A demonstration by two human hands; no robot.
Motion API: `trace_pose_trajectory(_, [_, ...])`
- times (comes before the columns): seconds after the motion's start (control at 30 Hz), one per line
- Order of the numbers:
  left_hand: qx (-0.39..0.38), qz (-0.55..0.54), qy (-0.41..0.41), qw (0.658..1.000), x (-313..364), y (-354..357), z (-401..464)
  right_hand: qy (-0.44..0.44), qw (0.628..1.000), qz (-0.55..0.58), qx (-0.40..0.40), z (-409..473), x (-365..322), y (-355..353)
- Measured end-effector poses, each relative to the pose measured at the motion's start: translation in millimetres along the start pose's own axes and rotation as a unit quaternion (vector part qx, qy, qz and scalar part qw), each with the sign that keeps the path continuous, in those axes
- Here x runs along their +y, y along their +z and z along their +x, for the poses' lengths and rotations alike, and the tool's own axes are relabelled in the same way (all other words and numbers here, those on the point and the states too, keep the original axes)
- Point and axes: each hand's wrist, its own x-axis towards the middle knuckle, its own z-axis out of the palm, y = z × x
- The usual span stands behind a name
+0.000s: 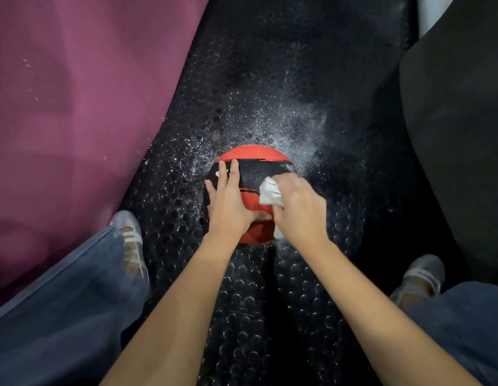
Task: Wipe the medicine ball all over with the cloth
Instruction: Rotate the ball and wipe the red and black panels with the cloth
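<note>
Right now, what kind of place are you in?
Probably a gym. A red and black medicine ball sits on a black studded rubber floor mat, and a big maroon padded mat lies beside it.

A black rubber floor mat point(242, 316) covered in raised round studs runs down the middle of the frame. White powdery specks point(292, 126) are scattered across it around the centre. A large maroon padded surface point(75, 107) fills the upper left. A dark black padded shape point(459, 135) occupies the right edge. Blue denim trouser legs point(61, 316) and pale strapped shoes point(130, 240) appear at the lower left and lower right.
</note>
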Motion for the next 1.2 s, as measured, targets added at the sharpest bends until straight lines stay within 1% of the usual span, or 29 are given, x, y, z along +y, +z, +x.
trace_pose_trajectory(0.03, [-0.002,0.005,0.002,1.000,0.6,0.2,-2.6,0.013,1.000,-0.010,-0.012,5.0,3.9,-2.4])
trace_pose_trajectory(0.1, [-0.008,0.016,0.003,1.000,2.9,1.3,-8.1,0.076,0.997,-0.005,-0.027,24.1,11.6,-1.8])
trace_pose_trajectory(0.17, [-0.007,0.022,0.001,1.000,4.6,3.1,-10.9,0.112,0.994,0.000,-0.017,37.1,10.1,-1.6])
trace_pose_trajectory(0.23, [-0.001,0.014,-0.002,1.000,2.7,4.4,-9.6,0.082,0.996,-0.004,-0.026,29.4,0.0,-0.8])
trace_pose_trajectory(0.3, [0.007,0.000,0.002,1.000,-2.2,6.3,-7.7,0.014,0.999,-0.013,-0.040,12.0,-5.7,-1.7])
trace_pose_trajectory(0.33, [0.012,-0.002,0.005,1.000,-4.4,7.4,-8.6,-0.005,0.999,-0.022,-0.046,8.0,-5.9,-3.8])
trace_pose_trajectory(0.37, [0.015,0.002,0.009,1.000,-5.1,8.6,-10.7,-0.006,0.998,-0.031,-0.047,11.6,-4.5,-5.5])
trace_pose_trajectory(0.43, [0.009,0.020,0.020,1.000,-3.5,10.2,-13.8,0.020,0.998,-0.038,-0.049,31.9,-3.6,-4.5])
trace_pose_trajectory(0.53, [-0.004,0.022,0.003,1.000,0.2,8.4,-14.8,0.022,0.997,-0.054,-0.049,52.7,-10.4,-0.3])
trace_pose_trajectory(0.57, [-0.002,0.019,0.001,1.000,-1.8,8.0,-13.2,0.008,0.997,-0.052,-0.048,49.1,-13.0,0.5])
trace_pose_trajectory(0.7, [0.025,0.016,0.020,0.999,-10.4,11.4,-11.9,-0.097,0.994,-0.041,-0.021,6.9,-9.8,-0.4])
trace_pose_trajectory(0.73, [0.023,0.020,0.022,0.999,-9.6,11.5,-13.7,-0.099,0.994,-0.041,-0.027,5.9,-5.5,-1.8])
trace_pose_trajectory(0.77, [0.017,0.025,0.023,0.999,-8.7,11.1,-16.6,-0.072,0.996,-0.039,-0.034,11.2,-1.1,-3.5])
trace_pose_trajectory(0.87, [0.007,0.047,0.036,0.998,-10.2,11.7,-27.7,0.073,0.994,-0.015,-0.076,41.1,15.6,-7.1])
trace_pose_trajectory(0.9, [0.011,0.054,0.041,0.998,-13.2,13.7,-30.2,0.101,0.991,-0.003,-0.082,46.7,18.7,-8.6])
trace_pose_trajectory(0.93, [0.019,0.060,0.046,0.997,-16.5,16.3,-31.9,0.110,0.990,0.002,-0.085,46.5,17.6,-9.4])
trace_pose_trajectory(1.0, [0.035,0.053,0.052,0.997,-19.2,20.8,-32.2,0.079,0.993,0.010,-0.090,38.9,5.5,-9.2])
trace_pose_trajectory(1.1, [0.037,0.015,0.025,0.999,-16.3,19.2,-33.0,-0.027,0.996,0.005,-0.087,29.7,-13.2,-7.2])
trace_pose_trajectory(1.13, [0.033,0.004,0.019,0.999,-16.0,17.4,-32.9,-0.028,0.996,0.001,-0.089,31.7,-11.4,-6.5])
trace_pose_trajectory(1.2, [0.030,-0.010,0.019,0.999,-19.1,13.9,-34.1,0.035,0.996,0.005,-0.087,34.0,6.5,-4.3])
